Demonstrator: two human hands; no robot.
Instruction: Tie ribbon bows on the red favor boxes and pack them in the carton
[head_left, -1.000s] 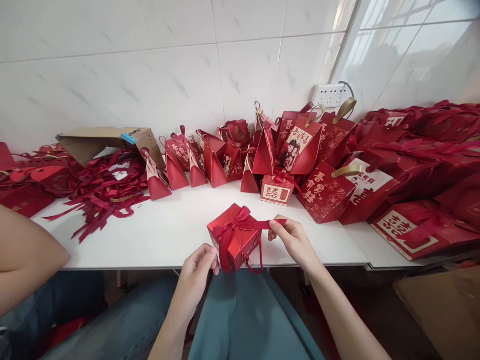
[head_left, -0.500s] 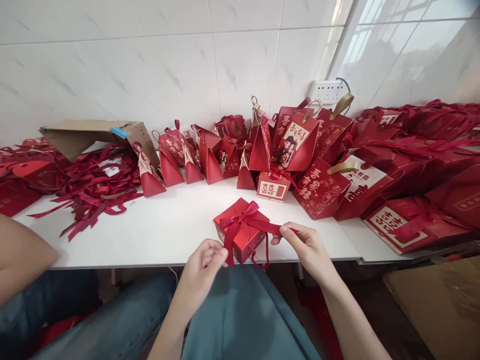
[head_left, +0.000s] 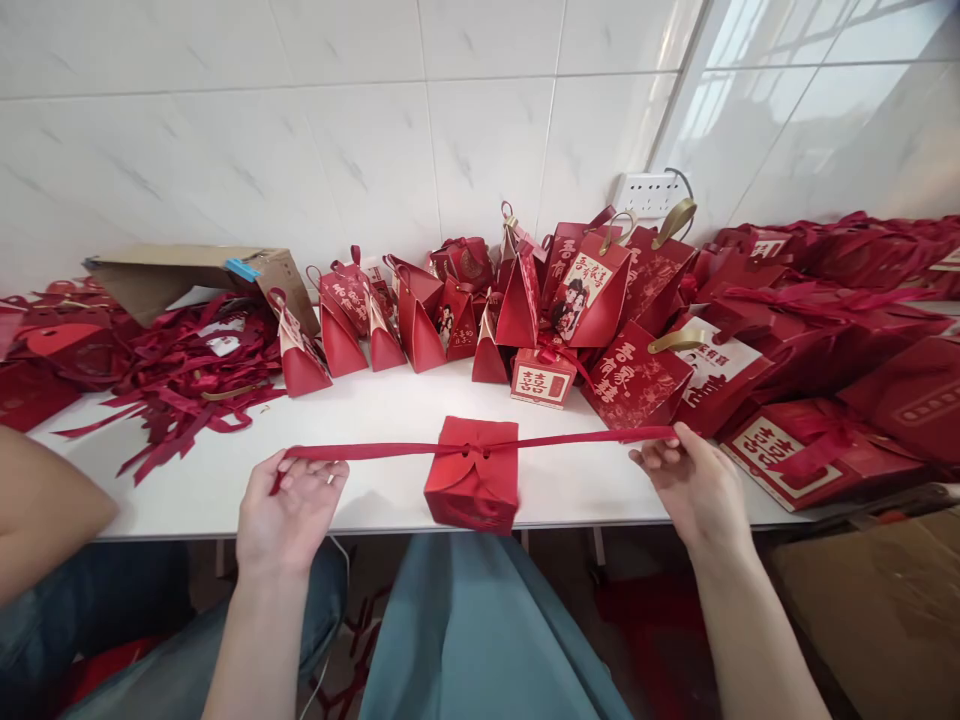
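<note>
Ribbon (head_left: 390,452) taut btwn L hand (head_left: 289,515) & R hand (head_left: 703,490), across red box (head_left: 474,485).

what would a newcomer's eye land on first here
Probably the red ribbon, stretched nearly straight between the left hand and the right hand, across the small red box at the table's near edge. Behind it, red gift boxes stand along the tiled wall, with a ribbon heap at picture left by a cardboard box.
</note>
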